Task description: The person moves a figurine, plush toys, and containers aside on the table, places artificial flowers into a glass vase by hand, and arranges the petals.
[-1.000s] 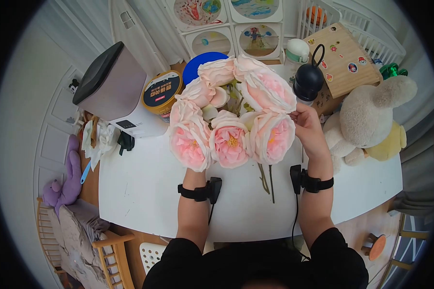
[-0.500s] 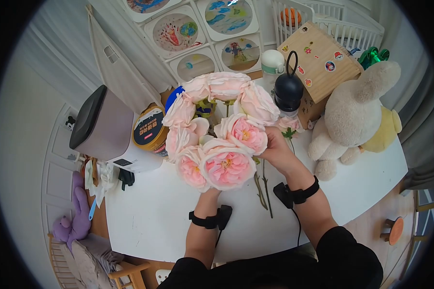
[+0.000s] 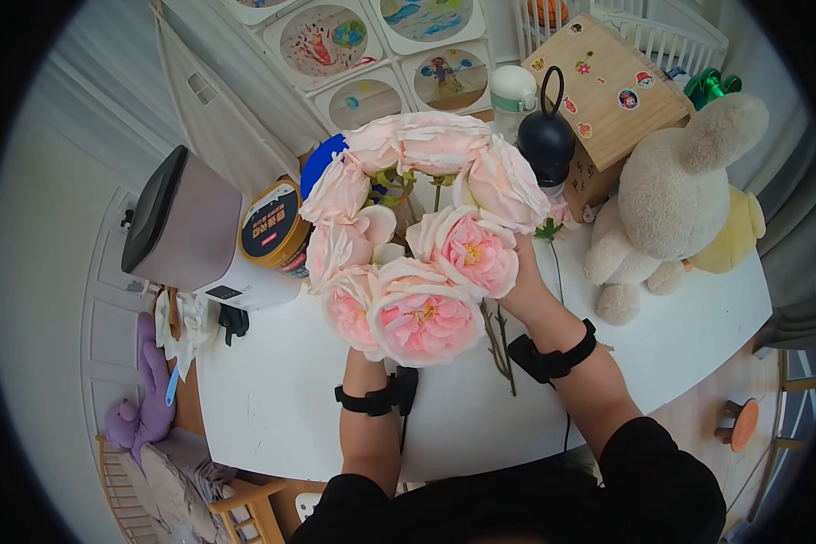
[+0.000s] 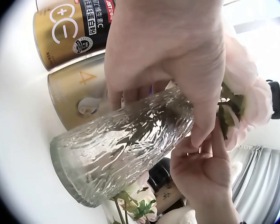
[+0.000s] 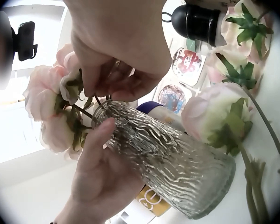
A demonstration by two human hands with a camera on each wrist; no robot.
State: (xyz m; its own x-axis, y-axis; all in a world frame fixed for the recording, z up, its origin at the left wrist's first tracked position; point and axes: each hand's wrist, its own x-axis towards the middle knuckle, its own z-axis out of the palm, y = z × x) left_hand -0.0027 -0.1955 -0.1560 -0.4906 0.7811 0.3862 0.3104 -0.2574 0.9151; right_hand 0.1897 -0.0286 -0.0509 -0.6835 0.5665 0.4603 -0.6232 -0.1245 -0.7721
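Note:
A ribbed clear glass vase (image 4: 121, 149) holds a bunch of pale pink roses (image 3: 429, 313) whose blooms form a ring in the head view. My left hand (image 4: 163, 51) grips the vase around its upper part, thumb along one side; the blooms hide that hand in the head view. At the vase mouth, my right hand (image 5: 123, 56) has its fingers curled and pinches a thin dark stem close to the rim. Several other roses (image 5: 217, 114) lie on the white table beside the vase, their green undersides and stems showing in the right wrist view.
Left of the flowers stand a gold tub (image 3: 274, 227) and a grey and white appliance (image 3: 186, 231). Behind to the right are a black-topped bottle (image 3: 546, 150), a stickered wooden board (image 3: 598, 86) and a plush rabbit (image 3: 666, 208). Bare stems (image 3: 500, 354) lie on the table (image 3: 272, 408).
The bunch has turned and tipped, so different blooms face forward. My right hand has moved inward from the bunch's outer right side, partly under the blooms. The head view has shifted too.

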